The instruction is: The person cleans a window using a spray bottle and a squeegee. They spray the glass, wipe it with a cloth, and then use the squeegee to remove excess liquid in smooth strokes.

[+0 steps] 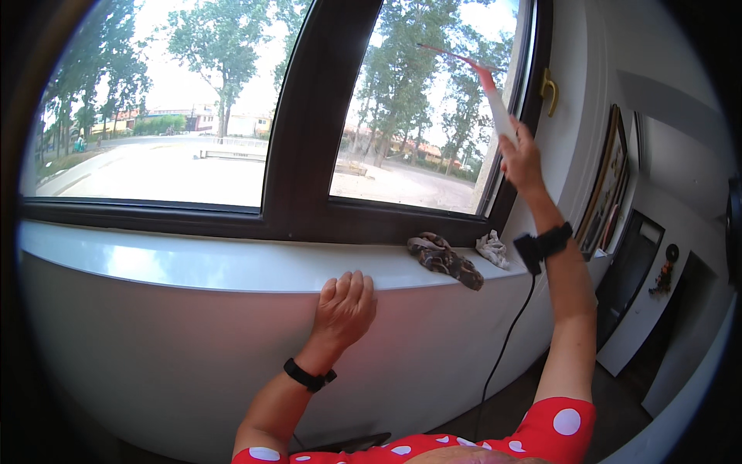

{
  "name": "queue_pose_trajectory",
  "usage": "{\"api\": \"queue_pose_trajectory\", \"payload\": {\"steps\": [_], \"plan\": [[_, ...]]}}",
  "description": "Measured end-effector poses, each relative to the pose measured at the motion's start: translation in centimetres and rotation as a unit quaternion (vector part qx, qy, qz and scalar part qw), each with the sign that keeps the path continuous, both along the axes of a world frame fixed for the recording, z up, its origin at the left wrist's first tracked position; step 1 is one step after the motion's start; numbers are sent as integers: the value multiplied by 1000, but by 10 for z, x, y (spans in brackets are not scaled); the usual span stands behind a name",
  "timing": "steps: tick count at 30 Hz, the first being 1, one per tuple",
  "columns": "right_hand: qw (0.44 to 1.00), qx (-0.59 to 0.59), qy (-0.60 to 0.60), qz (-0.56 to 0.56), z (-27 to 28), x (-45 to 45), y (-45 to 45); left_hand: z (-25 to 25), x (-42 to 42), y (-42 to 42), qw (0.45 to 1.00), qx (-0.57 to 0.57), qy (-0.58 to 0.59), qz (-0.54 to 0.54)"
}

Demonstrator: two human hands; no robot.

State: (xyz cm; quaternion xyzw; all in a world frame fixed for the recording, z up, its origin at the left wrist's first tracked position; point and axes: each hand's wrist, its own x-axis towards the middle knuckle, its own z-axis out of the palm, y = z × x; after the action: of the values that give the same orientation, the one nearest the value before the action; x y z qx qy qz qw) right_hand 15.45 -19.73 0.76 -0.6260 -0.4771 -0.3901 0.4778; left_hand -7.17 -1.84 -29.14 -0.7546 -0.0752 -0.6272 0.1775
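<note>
My right hand (pixel 522 156) is raised in front of the right window pane (pixel 406 145). It grips the white handle of a window squeegee (pixel 497 104), whose red head and long thin blade reach up and left across the glass. Lower down, my left hand (pixel 346 307) rests at the front edge of the white windowsill (pixel 232 269), fingers curled together over it. A crumpled dark patterned cloth (pixel 445 261) lies on the sill to the right of that hand. Beside it, in the sill's corner, is a crumpled white cloth (pixel 493 249).
A dark frame (pixel 295 133) divides the two panes. The brass-coloured window handle (pixel 549 93) projects near my right hand. A black cable (pixel 510 325) hangs from the device on my right wrist. Framed pictures (pixel 606 180) line the right wall, with a dark door (pixel 629 261) beyond.
</note>
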Motion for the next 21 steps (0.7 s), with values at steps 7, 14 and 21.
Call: {"api": "queue_pose_trajectory", "payload": {"steps": [7,14,21], "plan": [[985,136,76,75,101,20,11,-6,4,2,1000,-13,11,9],[976,156,95,118,157,58,18,-4,2,3,999,-6,30,26],[981,161,71,86,193,70,37,-1,-1,5,998,16,39,56]]}}
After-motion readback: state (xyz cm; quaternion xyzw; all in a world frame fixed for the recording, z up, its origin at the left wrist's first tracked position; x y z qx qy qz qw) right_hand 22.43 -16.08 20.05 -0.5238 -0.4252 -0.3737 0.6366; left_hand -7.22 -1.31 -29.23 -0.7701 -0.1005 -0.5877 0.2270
